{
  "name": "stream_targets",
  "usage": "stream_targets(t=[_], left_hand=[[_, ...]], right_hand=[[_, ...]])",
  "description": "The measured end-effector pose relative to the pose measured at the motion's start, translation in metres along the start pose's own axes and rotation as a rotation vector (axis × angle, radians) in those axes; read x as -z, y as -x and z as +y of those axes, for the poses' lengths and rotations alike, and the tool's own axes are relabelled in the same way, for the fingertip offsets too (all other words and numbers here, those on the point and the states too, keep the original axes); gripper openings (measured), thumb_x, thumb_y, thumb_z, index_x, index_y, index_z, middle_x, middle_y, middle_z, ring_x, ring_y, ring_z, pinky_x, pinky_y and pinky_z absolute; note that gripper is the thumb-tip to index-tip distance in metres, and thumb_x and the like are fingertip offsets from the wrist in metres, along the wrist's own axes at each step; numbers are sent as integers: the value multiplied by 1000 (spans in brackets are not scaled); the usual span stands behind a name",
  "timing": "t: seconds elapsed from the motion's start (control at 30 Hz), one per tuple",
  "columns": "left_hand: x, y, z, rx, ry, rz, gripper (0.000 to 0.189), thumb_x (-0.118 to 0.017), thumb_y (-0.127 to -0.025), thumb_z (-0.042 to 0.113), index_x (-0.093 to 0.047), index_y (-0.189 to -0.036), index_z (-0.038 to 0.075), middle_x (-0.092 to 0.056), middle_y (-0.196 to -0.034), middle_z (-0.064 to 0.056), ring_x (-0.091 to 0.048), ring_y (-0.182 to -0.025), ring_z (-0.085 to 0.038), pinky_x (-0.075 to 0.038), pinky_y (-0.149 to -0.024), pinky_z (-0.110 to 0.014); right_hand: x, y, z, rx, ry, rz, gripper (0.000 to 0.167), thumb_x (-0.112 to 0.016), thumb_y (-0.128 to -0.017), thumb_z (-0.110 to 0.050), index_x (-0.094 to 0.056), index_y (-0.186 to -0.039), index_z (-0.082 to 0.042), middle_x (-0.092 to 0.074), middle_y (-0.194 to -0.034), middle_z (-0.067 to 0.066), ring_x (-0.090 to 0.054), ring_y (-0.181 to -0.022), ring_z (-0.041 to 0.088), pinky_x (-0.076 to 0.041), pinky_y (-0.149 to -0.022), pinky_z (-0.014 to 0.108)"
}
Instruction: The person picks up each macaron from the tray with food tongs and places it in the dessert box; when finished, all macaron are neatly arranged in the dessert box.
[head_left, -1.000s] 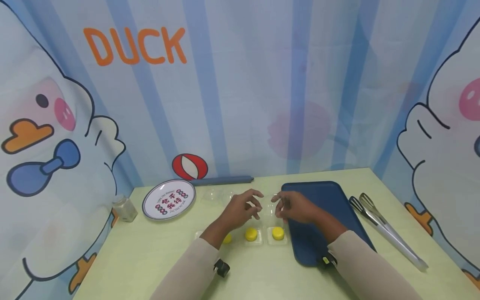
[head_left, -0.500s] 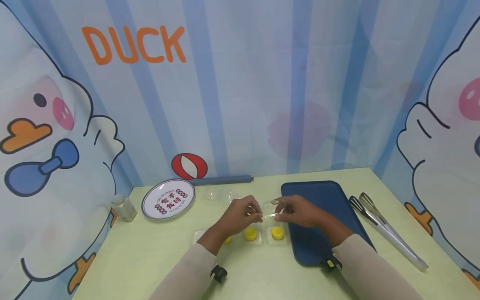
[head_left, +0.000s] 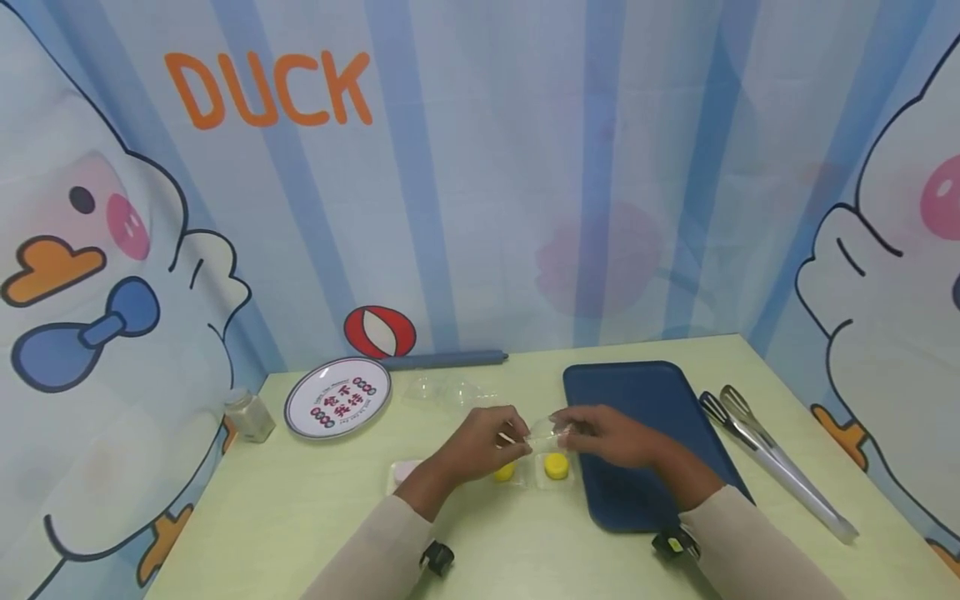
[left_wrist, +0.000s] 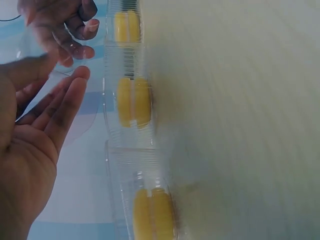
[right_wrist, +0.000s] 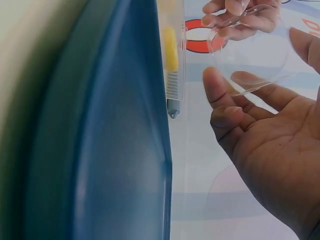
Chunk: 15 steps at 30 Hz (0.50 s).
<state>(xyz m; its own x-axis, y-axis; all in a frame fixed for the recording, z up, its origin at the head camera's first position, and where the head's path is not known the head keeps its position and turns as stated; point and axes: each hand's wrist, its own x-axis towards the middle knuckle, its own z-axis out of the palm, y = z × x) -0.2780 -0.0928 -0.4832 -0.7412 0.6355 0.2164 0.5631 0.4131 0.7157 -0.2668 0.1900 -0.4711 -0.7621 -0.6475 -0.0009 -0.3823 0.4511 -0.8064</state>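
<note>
Between my two hands hangs a clear plastic domed lid [head_left: 546,432], seen edge and all in the right wrist view. My left hand [head_left: 478,446] pinches its left edge with thumb and fingertips. On the opposite edge, my right hand [head_left: 611,437] grips with curled fingers and thumb. Just below the lid, a yellow macaron [head_left: 556,466] sits in a clear plastic base. Another yellow macaron [head_left: 504,472], in its own base, is partly hidden by my left hand. The left wrist view shows a row of yellow macarons [left_wrist: 134,102] in clear bases.
A dark blue tray [head_left: 637,500] lies under my right forearm, with metal tongs [head_left: 780,467] beyond it. At the back left are a printed plate [head_left: 337,400], a glass jar [head_left: 250,417], clear lids [head_left: 461,393] and a blue-grey rod [head_left: 450,360]. Something pale [head_left: 405,471] shows beside my left wrist.
Both hands have come down and nearer to me, bringing the clear lid lower, close over the right-hand macaron. My left fingertips have closed onto the lid's edge.
</note>
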Motion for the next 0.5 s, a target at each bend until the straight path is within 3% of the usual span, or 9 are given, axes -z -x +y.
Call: stream_targets(t=[0.13, 0.27, 0.37, 0.5], left_hand=[[-1, 5, -1, -31, 28, -49, 26, -87, -94, 15, -71, -112, 6, -77, -118, -10, -78, -110, -21, -64, -97, -25], [-4, 9, 1, -38, 35, -68, 34, -88, -94, 23, -71, -116, 4, -75, -123, -12, -75, -113, -22, -62, -103, -26], [-6, 10, 4, -15, 19, -54, 39, -88, -95, 24, -71, -121, 2, -74, -125, -13, -75, -116, -25, -62, -103, -26], [-8, 12, 10, 33, -46, -43, 46, -87, -95, 27, -69, -131, 4, -73, -132, -11, -74, -121, -28, -63, -103, -33]], right_hand=[[-1, 4, -3, 12, -13, -7, 47, -69, -107, -22, -58, -147, 2, -69, -127, 21, -68, -107, 22, -59, -87, 36], [-3, 8, -5, 10, -16, -4, 54, -77, -99, -14, -55, -145, 4, -67, -123, 25, -66, -97, 22, -56, -74, 30], [-5, 9, -6, 11, 21, 21, 61, -84, -94, -15, -55, -145, 3, -67, -128, 25, -66, -100, 27, -55, -73, 32], [-9, 10, -6, 18, 103, 73, 66, -90, -90, -22, -59, -145, -2, -66, -138, 20, -65, -116, 32, -57, -89, 48]])
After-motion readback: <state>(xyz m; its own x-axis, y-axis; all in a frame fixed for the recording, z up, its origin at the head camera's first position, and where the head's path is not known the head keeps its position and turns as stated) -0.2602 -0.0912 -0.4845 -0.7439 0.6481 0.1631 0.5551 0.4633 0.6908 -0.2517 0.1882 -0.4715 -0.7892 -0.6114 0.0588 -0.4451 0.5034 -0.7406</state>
